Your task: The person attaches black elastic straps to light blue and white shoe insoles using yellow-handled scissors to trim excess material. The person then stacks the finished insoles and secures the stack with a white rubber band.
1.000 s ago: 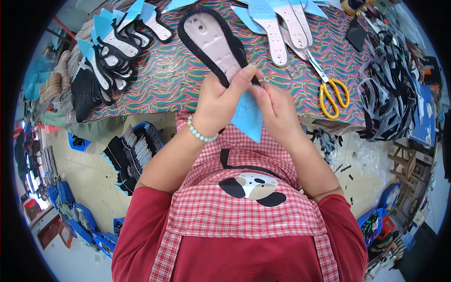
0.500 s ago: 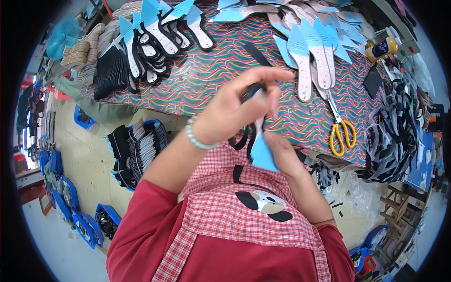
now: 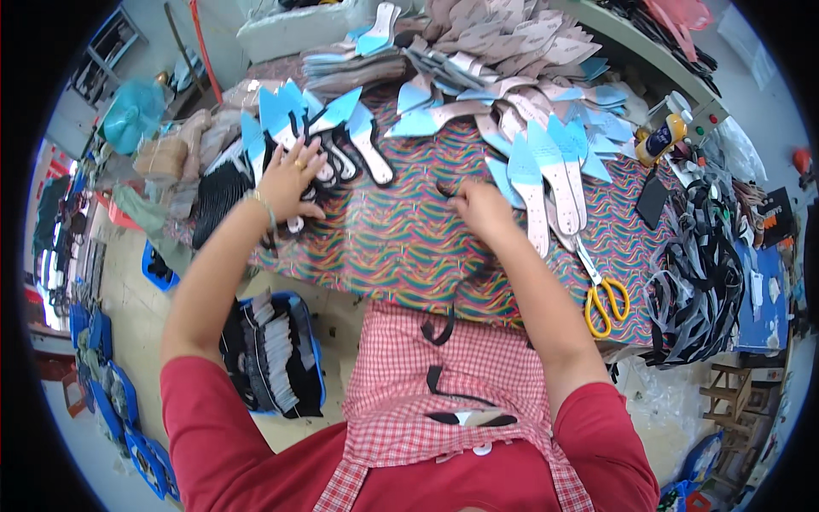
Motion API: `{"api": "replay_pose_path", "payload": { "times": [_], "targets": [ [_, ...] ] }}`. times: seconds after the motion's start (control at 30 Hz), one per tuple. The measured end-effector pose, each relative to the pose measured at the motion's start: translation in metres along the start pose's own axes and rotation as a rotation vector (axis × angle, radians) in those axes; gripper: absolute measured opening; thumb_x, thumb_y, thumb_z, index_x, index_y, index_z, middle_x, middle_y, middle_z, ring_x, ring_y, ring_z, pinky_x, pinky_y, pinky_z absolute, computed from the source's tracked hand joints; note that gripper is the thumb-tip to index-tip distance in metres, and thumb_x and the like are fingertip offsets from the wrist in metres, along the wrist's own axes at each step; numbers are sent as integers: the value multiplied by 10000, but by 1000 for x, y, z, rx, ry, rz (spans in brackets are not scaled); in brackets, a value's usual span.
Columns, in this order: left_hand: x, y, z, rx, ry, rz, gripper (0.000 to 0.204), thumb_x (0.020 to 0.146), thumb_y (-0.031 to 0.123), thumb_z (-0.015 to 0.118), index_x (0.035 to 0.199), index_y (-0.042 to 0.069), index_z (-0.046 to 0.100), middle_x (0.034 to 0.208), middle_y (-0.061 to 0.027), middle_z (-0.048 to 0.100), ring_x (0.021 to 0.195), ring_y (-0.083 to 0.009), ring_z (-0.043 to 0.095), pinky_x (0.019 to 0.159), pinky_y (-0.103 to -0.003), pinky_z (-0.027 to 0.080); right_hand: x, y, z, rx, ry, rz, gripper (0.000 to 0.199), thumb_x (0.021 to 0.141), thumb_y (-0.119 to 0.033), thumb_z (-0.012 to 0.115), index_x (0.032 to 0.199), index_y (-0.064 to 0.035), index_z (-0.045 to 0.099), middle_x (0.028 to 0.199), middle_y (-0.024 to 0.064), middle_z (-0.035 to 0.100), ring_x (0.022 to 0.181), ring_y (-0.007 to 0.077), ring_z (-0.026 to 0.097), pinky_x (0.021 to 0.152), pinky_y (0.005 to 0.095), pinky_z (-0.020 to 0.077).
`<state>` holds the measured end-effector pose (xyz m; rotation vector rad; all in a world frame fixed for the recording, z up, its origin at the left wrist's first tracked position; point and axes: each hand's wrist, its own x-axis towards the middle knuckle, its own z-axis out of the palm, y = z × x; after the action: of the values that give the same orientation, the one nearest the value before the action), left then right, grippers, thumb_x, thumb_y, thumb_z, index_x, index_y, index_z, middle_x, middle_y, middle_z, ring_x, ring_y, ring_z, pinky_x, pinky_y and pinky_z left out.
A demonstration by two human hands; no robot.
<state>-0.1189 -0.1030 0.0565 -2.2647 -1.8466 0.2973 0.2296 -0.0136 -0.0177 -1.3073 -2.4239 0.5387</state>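
Note:
My left hand (image 3: 293, 175) lies over a pile of insoles at the table's left, its fingers spread. These insoles (image 3: 369, 147) are pale with light-blue pointed ends and black edging. At mid-table my right hand (image 3: 482, 209) has its fingers closed on the end of a short black strip (image 3: 445, 189). Right of that hand lie several pale insoles (image 3: 531, 192) with blue ends and no black edging seen. Beyond them, scissors (image 3: 604, 299) with yellow handles rest on the patterned table cover (image 3: 384, 239).
Stacked insoles (image 3: 520, 43) fill the table's back. A yellow bottle (image 3: 664, 139) and a black pad (image 3: 653, 200) are at the right, by a heap of black and grey strips (image 3: 695, 282). Under the front edge, a blue basket (image 3: 320, 375) holds dark pieces.
The insole between my hands has left them. My left hand has moved left onto the edged pile and opened; my right hand has gone forward to the black strip. The view has tilted up.

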Motion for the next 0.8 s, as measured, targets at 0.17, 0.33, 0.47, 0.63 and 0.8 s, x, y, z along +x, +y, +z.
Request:
{"api": "replay_pose_path", "payload": {
  "times": [0.17, 0.33, 0.47, 0.63, 0.8],
  "targets": [
    [31, 66, 5, -307, 249, 82, 635, 810, 457, 666, 1309, 97, 512, 1450, -177, 361, 1367, -411, 264, 1100, -561, 202, -89, -22, -62, 1144, -497, 251, 302, 938, -187, 533, 1166, 8, 571, 929, 111, 676, 591, 147, 635, 502, 271, 499],
    [113, 116, -10, -568, 373, 220, 448, 856, 339, 649, 1222, 88, 586, 1323, -166, 511, 1301, -388, 384, 1074, -495, 301, -189, 17, -78, 1592, -424, 200, 344, 941, -151, 540, 1215, 58, 535, 984, 142, 673, 677, 167, 660, 569, 279, 532],
    [210, 163, -41, -545, 510, 368, 369, 859, 276, 639, 1157, 60, 618, 1253, -174, 558, 1229, -378, 460, 1056, -483, 329, -201, 25, -62, 1455, -92, 391, 291, 945, -73, 513, 1205, 46, 560, 1043, 158, 664, 794, 171, 668, 729, 303, 563],
    [338, 171, -62, -177, 453, 191, 295, 845, 261, 608, 1048, 59, 681, 1022, -169, 659, 1005, -361, 600, 890, -420, 458, -195, 43, -25, 1531, 179, 343, 343, 931, -14, 481, 1268, 16, 539, 1058, 110, 575, 813, 139, 605, 785, 332, 569],
    [375, 127, -75, -199, 75, -357, 638, 804, 577, 595, 1092, 11, 660, 1171, -175, 629, 1109, -346, 584, 924, -396, 463, -195, 53, -20, 1384, 208, 76, 354, 945, -63, 501, 1288, 16, 526, 988, 64, 510, 947, 164, 567, 900, 348, 499]
  ]
}}
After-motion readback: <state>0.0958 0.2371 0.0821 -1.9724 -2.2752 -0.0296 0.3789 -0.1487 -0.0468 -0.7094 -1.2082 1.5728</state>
